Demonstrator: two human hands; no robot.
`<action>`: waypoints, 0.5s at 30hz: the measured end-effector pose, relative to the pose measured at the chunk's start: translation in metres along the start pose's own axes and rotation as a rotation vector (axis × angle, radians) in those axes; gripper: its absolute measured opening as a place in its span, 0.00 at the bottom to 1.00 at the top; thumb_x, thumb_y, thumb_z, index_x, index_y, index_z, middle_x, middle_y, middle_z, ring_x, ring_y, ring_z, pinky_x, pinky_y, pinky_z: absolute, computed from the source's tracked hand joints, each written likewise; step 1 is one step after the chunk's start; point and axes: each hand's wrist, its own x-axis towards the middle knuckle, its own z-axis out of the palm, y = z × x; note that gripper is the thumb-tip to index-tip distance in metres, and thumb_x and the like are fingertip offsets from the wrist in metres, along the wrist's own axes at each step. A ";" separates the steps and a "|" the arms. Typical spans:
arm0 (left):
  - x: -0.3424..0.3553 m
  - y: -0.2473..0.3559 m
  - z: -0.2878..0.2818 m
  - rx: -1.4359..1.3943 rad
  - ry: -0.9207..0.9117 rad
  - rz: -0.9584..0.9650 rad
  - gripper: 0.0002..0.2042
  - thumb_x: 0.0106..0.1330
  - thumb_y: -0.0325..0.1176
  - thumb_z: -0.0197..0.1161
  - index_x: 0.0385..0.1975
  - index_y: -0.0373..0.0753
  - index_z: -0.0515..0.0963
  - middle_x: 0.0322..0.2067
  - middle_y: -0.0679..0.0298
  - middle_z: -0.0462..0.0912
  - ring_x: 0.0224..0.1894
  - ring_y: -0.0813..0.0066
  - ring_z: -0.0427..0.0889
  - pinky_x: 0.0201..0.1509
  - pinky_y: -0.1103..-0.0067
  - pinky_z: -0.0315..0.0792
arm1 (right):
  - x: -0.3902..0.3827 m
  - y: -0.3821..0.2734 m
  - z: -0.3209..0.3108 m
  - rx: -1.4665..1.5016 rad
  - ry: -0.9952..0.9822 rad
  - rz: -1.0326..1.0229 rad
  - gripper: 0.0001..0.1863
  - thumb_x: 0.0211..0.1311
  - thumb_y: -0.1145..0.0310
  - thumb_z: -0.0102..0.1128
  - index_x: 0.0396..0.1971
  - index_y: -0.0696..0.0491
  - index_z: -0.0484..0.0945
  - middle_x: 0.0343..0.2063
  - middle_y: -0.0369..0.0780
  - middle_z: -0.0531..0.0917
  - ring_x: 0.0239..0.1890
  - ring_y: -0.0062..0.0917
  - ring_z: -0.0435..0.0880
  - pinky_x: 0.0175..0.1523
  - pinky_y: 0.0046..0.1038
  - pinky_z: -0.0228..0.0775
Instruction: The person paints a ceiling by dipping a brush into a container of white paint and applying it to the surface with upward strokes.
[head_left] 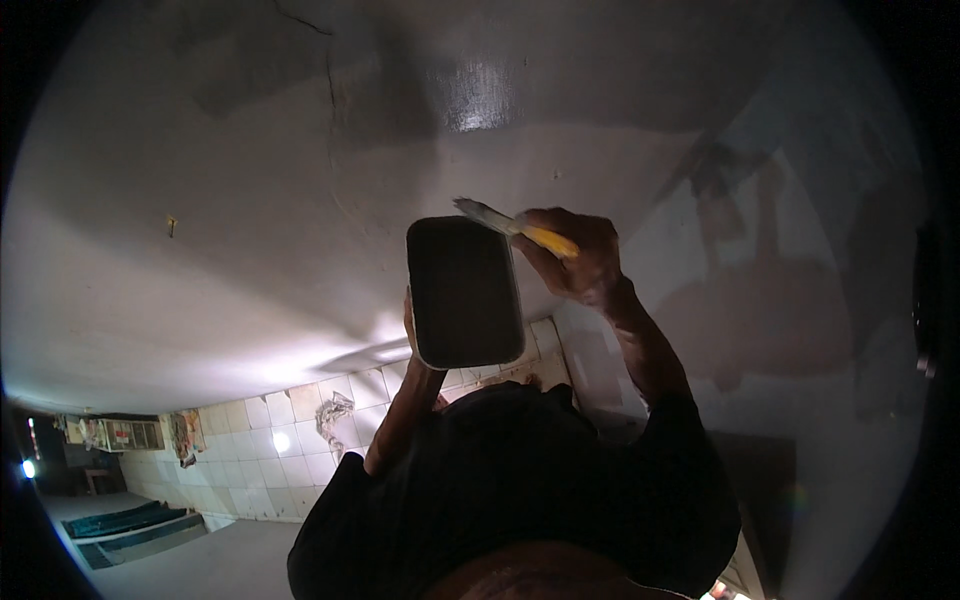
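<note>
My left hand (409,322) is raised overhead and holds up a dark rectangular tray (464,292) with a pale rim; the tray hides most of the hand. My right hand (581,262) is just right of the tray, shut on a tool with a yellow handle (548,239). Its pale tip reaches left over the tray's top edge, close to the grey-white painted surface (250,260) above me. Whether the tip touches that surface, I cannot tell. Dark sleeves cover my upper arms.
A crack (330,70) runs down the painted surface at the top. A small fixing (172,226) sticks out at the left. A pale tiled wall (290,440) lies at lower left. Shadows of my arms (760,300) fall at the right.
</note>
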 end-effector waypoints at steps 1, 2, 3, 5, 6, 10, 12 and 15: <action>0.000 0.001 0.000 0.001 0.001 0.003 0.25 0.74 0.52 0.43 0.59 0.40 0.68 0.54 0.55 0.75 0.54 0.62 0.76 0.58 0.65 0.74 | -0.001 -0.006 0.000 0.004 0.005 -0.010 0.13 0.54 0.73 0.71 0.39 0.56 0.78 0.28 0.43 0.85 0.23 0.26 0.85 0.28 0.25 0.77; 0.000 0.000 0.000 0.004 0.002 0.010 0.25 0.74 0.52 0.43 0.59 0.39 0.68 0.54 0.55 0.75 0.54 0.62 0.76 0.58 0.65 0.74 | -0.003 -0.012 0.001 -0.015 0.069 0.004 0.12 0.55 0.71 0.70 0.38 0.56 0.79 0.27 0.43 0.85 0.23 0.27 0.85 0.26 0.25 0.78; -0.001 0.000 -0.002 0.013 0.004 0.016 0.25 0.74 0.51 0.43 0.59 0.39 0.68 0.54 0.55 0.75 0.54 0.63 0.76 0.59 0.65 0.74 | -0.007 -0.019 0.002 -0.034 0.132 0.020 0.10 0.57 0.68 0.69 0.37 0.55 0.79 0.25 0.44 0.85 0.22 0.27 0.86 0.25 0.24 0.78; 0.000 -0.005 -0.003 0.042 0.005 0.032 0.24 0.74 0.51 0.43 0.59 0.39 0.68 0.54 0.55 0.75 0.54 0.63 0.76 0.59 0.66 0.74 | -0.022 -0.028 0.015 0.156 0.196 0.099 0.12 0.58 0.68 0.69 0.38 0.56 0.79 0.24 0.43 0.85 0.24 0.25 0.87 0.30 0.24 0.80; 0.000 -0.008 -0.009 0.104 0.011 0.075 0.24 0.74 0.50 0.43 0.59 0.39 0.68 0.54 0.56 0.75 0.54 0.63 0.76 0.59 0.66 0.74 | -0.023 -0.038 0.016 0.180 0.103 0.153 0.12 0.58 0.68 0.68 0.38 0.56 0.79 0.25 0.43 0.85 0.25 0.25 0.87 0.30 0.25 0.80; -0.001 -0.006 -0.009 0.021 0.016 0.059 0.22 0.74 0.46 0.45 0.59 0.39 0.68 0.53 0.56 0.75 0.54 0.65 0.76 0.58 0.68 0.74 | -0.033 -0.055 0.033 0.407 -0.009 0.268 0.14 0.61 0.62 0.66 0.37 0.58 0.80 0.26 0.44 0.85 0.25 0.24 0.87 0.30 0.24 0.80; -0.006 0.004 0.016 0.091 0.018 0.040 0.20 0.74 0.41 0.49 0.59 0.37 0.67 0.53 0.58 0.75 0.53 0.68 0.76 0.57 0.71 0.75 | -0.033 -0.057 0.024 0.423 -0.027 0.330 0.13 0.59 0.65 0.67 0.37 0.60 0.80 0.26 0.44 0.86 0.26 0.23 0.87 0.31 0.23 0.79; -0.014 0.002 0.012 0.368 0.002 0.182 0.21 0.73 0.39 0.53 0.60 0.36 0.66 0.53 0.61 0.75 0.52 0.68 0.77 0.56 0.73 0.75 | -0.031 -0.052 0.008 0.545 -0.060 0.421 0.13 0.60 0.68 0.67 0.38 0.62 0.80 0.27 0.43 0.86 0.27 0.21 0.87 0.33 0.22 0.79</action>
